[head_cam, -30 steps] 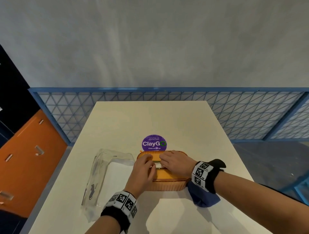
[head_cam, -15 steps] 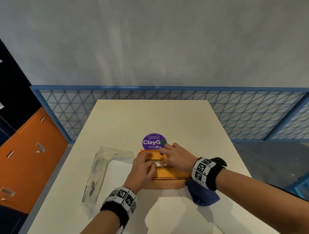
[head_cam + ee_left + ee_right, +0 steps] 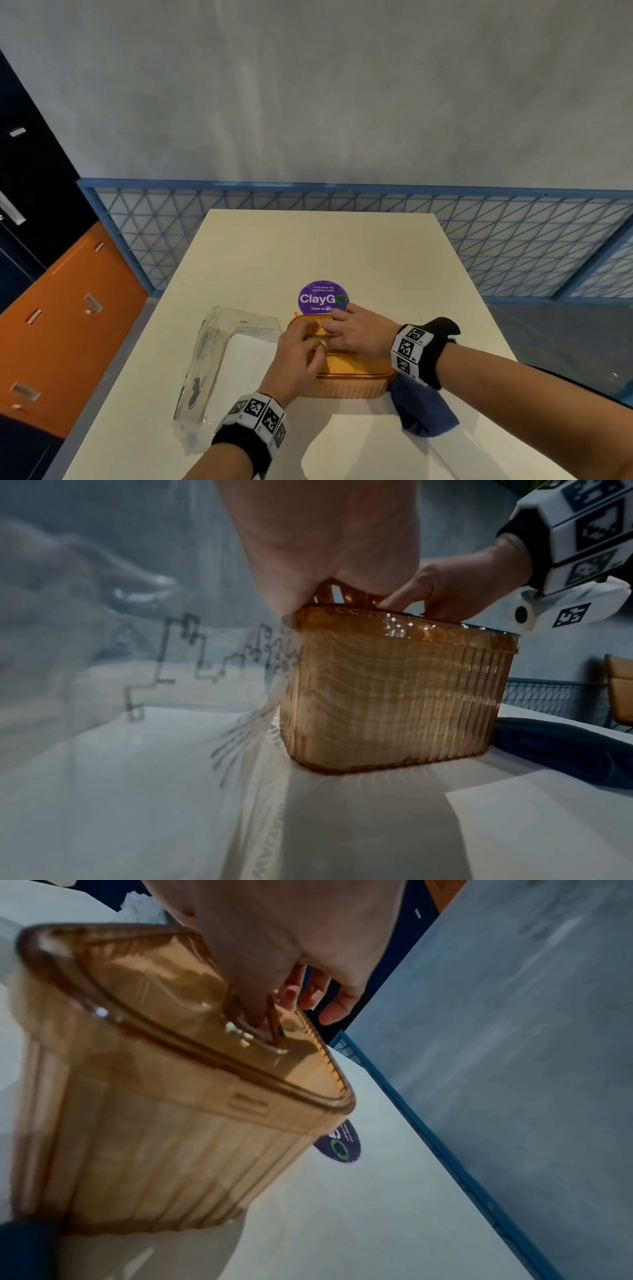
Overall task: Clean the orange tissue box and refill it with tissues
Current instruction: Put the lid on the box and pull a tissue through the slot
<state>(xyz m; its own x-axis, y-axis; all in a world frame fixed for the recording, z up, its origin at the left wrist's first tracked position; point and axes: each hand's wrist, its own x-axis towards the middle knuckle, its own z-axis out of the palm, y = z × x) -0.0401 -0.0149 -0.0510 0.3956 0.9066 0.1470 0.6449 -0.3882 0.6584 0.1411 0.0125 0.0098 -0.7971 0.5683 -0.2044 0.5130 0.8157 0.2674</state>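
Table (image 3: 342,246): far half bare; blue mesh railing (image 3: 513,240) beyond its far and right edges.
Tissue box (image 3: 346,377): translucent orange, ribbed walls, lid on, placed near-centre.
Contents: layered tissues seen through the wall.
Left hand (image 3: 296,356): fingers curled at lid slot.
Right hand (image 3: 359,330): fingers bent into slot.
Blue cloth (image 3: 424,411): right of box.
Clear wrapper (image 3: 209,356): left.

Orange tissue box (image 3: 346,373) upright (ribbed, translucent), lidded.
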